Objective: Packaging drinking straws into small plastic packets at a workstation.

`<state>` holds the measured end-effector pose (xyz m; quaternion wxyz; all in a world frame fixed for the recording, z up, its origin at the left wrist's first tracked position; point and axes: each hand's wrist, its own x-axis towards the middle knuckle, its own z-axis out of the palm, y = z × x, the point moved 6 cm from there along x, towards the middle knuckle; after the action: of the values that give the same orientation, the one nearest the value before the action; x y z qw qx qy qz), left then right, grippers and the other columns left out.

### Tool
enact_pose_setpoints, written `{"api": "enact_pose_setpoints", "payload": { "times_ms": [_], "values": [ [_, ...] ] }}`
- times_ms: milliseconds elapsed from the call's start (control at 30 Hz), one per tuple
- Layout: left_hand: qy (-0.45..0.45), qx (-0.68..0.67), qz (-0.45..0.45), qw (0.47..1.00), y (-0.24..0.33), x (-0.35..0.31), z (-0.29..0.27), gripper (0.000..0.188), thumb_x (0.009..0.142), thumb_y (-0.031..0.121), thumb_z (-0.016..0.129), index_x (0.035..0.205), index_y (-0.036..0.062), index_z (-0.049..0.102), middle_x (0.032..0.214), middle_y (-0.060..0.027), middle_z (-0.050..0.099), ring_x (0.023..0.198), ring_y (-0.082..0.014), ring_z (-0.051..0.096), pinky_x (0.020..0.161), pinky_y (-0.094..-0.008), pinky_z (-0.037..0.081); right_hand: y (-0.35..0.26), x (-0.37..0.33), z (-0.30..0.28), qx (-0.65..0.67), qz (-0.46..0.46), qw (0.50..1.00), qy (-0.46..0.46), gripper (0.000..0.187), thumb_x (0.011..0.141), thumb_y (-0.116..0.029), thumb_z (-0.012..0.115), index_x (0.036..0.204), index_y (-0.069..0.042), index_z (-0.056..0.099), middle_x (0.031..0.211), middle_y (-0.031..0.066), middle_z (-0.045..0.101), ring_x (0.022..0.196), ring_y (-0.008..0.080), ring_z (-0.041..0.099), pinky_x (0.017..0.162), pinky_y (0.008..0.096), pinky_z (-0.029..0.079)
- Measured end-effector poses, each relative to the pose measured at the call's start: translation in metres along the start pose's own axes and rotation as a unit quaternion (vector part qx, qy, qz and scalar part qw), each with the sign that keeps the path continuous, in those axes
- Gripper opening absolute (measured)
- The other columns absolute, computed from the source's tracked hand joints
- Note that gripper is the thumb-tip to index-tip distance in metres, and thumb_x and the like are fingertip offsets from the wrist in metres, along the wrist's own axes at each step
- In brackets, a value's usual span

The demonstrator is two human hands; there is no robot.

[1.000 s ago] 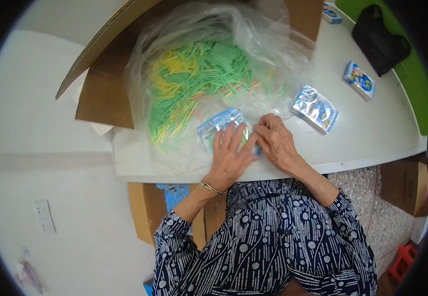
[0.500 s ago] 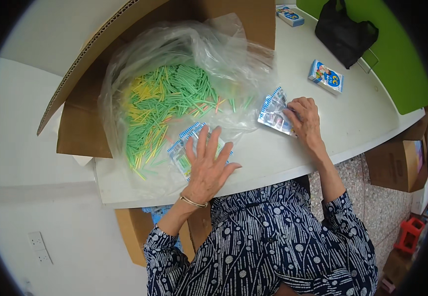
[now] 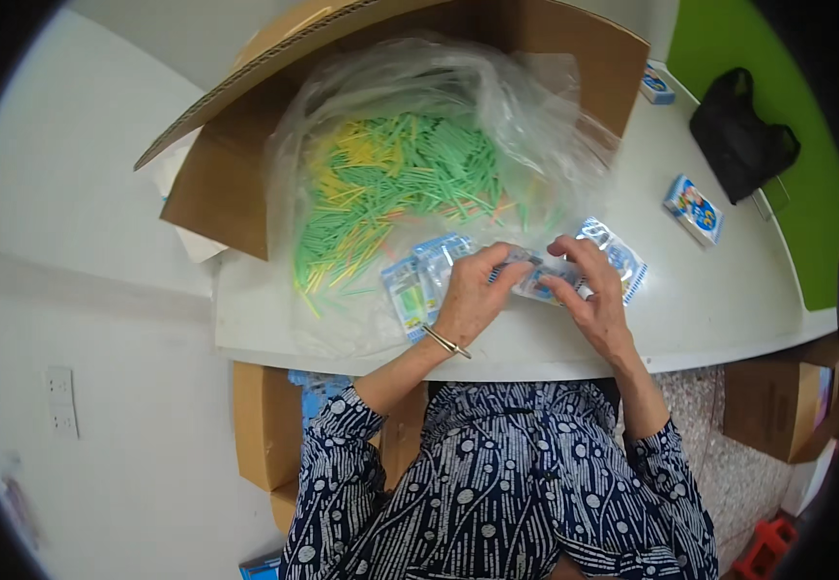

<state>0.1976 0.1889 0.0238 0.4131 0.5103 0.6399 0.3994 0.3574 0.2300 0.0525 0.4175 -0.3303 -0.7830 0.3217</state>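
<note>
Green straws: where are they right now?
In the head view, the green straws lie above and slightly left of centre, inside the clear bag, beyond the left hand.

White table (image 3: 729, 300), pale wall (image 3: 119, 329), green panel (image 3: 811, 222), speckled floor (image 3: 690, 416)

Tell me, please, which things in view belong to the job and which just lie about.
Seemingly part of the job:
small packet between left hand and right hand
other packets nearby
green and yellow sticks in clear bag

Apparently lying about:
black bag
two blue-and-white boxes
red item, lower right
</note>
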Motion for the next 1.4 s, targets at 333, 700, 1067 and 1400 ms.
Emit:
{"api": "enact_pose_setpoints", "payload": {
  "times_ms": [333,700,1067,1400],
  "values": [
    [0.102,0.204,0.232,0.946,0.030,-0.026,-0.058,0.014,0.079,0.013,0.065,0.088,0.0026,0.067,0.078,-0.0108,0.063,0.077,-0.0265,0.058,0.074,-0.0346,0.043,-0.016,0.028,0.048,0.115,0.089,0.977,-0.154,0.016,0.079,-0.011,0.067,0.081,0.004,0.064,0.069,0.0099,0.060,0.061,0.0167,0.055,0.057,0.0286,0.042],
    [0.123,0.406,0.291,0.857,0.051,0.072,-0.130,0.032,0.082,0.018,0.061,0.112,0.0073,0.059,0.116,-0.0158,0.058,0.111,-0.0324,0.049,0.095,-0.0437,0.036,-0.002,0.050,0.048,0.092,0.078,0.979,-0.167,0.021,0.083,-0.014,0.064,0.077,0.005,0.058,0.064,0.0137,0.052,0.058,0.0237,0.049,0.054,0.0342,0.037],
    [0.021,0.720,0.358,0.595,0.042,0.129,-0.112,0.042,0.082,0.010,0.049,0.124,0.0065,0.046,0.140,-0.0166,0.035,0.129,-0.0332,0.034,0.107,-0.0499,0.026,0.005,0.050,0.032,0.102,0.088,0.981,-0.137,0.023,0.083,-0.014,0.064,0.075,0.006,0.056,0.059,0.0104,0.047,0.055,0.0169,0.043,0.052,0.0317,0.034],
    [0.018,0.792,0.329,0.514,0.023,0.146,-0.092,0.038,0.085,0.014,0.042,0.120,-0.0010,0.045,0.139,-0.0178,0.037,0.132,-0.0322,0.031,0.108,-0.0475,0.025,0.014,0.052,0.029,0.081,0.109,0.978,-0.157,0.022,0.083,-0.016,0.063,0.078,0.005,0.060,0.065,0.0153,0.055,0.057,0.0260,0.052,0.054,0.0350,0.039]
  ]
}}
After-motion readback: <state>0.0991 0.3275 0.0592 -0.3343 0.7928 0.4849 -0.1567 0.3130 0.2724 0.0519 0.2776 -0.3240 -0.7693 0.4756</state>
